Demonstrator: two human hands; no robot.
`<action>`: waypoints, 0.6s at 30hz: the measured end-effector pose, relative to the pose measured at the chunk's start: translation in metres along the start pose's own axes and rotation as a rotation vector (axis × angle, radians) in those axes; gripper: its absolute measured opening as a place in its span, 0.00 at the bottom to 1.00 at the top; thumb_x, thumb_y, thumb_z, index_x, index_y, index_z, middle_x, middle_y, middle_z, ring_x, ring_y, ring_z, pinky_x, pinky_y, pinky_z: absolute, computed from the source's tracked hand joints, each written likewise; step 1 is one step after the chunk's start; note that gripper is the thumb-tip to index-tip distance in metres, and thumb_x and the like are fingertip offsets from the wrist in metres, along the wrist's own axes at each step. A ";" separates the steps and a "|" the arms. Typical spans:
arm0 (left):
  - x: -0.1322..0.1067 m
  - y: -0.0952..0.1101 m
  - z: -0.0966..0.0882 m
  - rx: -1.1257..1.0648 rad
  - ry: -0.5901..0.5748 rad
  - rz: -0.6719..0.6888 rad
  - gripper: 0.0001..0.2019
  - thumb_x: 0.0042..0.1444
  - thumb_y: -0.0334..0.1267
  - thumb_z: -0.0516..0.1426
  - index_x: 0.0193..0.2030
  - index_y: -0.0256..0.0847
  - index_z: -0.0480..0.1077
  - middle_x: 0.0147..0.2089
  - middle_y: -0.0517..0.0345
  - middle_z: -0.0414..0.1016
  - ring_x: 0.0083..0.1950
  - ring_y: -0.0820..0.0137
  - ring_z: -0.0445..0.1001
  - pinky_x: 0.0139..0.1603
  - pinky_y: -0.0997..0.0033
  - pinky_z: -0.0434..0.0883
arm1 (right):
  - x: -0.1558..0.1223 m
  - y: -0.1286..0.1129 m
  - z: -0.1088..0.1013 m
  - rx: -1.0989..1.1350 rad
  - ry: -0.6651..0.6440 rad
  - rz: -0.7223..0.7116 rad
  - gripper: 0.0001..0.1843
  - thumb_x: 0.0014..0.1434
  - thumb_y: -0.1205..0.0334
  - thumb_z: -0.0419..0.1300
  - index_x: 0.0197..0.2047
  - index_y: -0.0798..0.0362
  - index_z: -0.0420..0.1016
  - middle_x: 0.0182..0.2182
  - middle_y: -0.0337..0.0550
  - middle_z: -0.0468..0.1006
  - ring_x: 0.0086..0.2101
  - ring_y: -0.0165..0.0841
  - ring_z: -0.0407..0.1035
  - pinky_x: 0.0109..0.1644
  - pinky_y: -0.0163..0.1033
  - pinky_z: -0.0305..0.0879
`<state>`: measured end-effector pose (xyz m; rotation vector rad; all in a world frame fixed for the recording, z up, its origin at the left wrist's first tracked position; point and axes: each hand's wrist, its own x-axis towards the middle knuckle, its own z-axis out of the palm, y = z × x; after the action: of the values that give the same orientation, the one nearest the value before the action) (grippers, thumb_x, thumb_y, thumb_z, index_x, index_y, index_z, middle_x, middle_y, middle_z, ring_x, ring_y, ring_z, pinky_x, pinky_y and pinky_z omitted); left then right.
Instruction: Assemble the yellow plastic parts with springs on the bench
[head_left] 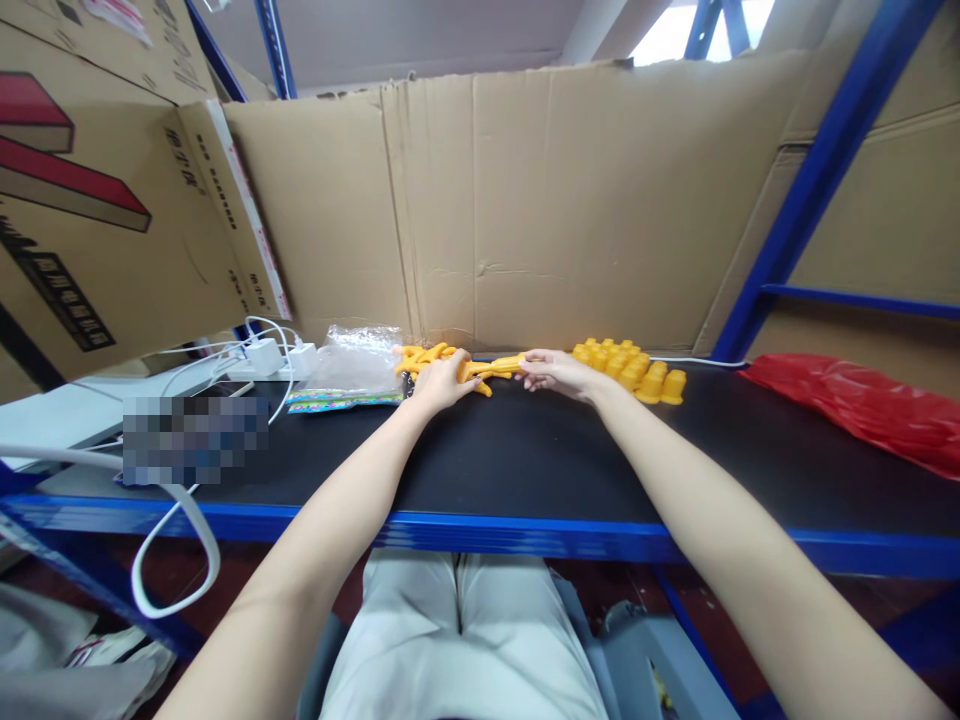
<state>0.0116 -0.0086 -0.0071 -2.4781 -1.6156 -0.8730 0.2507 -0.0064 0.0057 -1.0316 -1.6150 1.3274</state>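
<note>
My left hand (442, 380) rests at the edge of a pile of long yellow plastic pieces (424, 356), its fingers closed around part of one. My right hand (556, 373) is closed at the other end of a long yellow plastic piece (504, 365) that spans the gap between both hands. The exact shape of this piece is too small to make out. Just beyond my right wrist stand yellow cup-like plastic pieces (630, 368), grouped upright in rows.
Clear plastic bags (352, 365) with a colourful edge lie left of the pile. Farther left are white chargers (264, 358), cables and a blurred item (195, 440). A red plastic bag (862, 410) lies at right. Cardboard (585, 200) walls the back; a blue rail (517, 533) edges the black tabletop.
</note>
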 end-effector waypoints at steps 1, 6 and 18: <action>0.000 0.000 0.000 -0.036 0.007 0.024 0.28 0.53 0.52 0.57 0.59 0.43 0.61 0.42 0.50 0.75 0.46 0.57 0.73 0.45 0.60 0.67 | 0.001 0.000 -0.003 -0.006 0.049 -0.025 0.09 0.56 0.65 0.61 0.41 0.55 0.70 0.33 0.44 0.76 0.27 0.26 0.69 0.35 0.34 0.69; 0.002 -0.005 0.007 -0.129 0.026 0.175 0.29 0.56 0.40 0.54 0.64 0.42 0.53 0.50 0.50 0.72 0.50 0.63 0.71 0.51 0.61 0.67 | 0.007 0.004 -0.029 -0.248 0.472 -0.218 0.14 0.54 0.62 0.62 0.44 0.55 0.68 0.34 0.45 0.76 0.32 0.31 0.72 0.37 0.38 0.69; 0.004 -0.012 0.020 0.056 -0.223 0.285 0.19 0.54 0.32 0.51 0.52 0.45 0.71 0.56 0.52 0.70 0.56 0.61 0.68 0.59 0.54 0.62 | 0.011 0.032 -0.015 -1.580 0.545 -0.314 0.16 0.62 0.65 0.52 0.52 0.53 0.69 0.44 0.51 0.76 0.44 0.41 0.67 0.47 0.44 0.53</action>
<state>0.0112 0.0071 -0.0253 -2.7526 -1.2689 -0.5249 0.2642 0.0127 -0.0231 -1.6233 -2.0856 -0.7031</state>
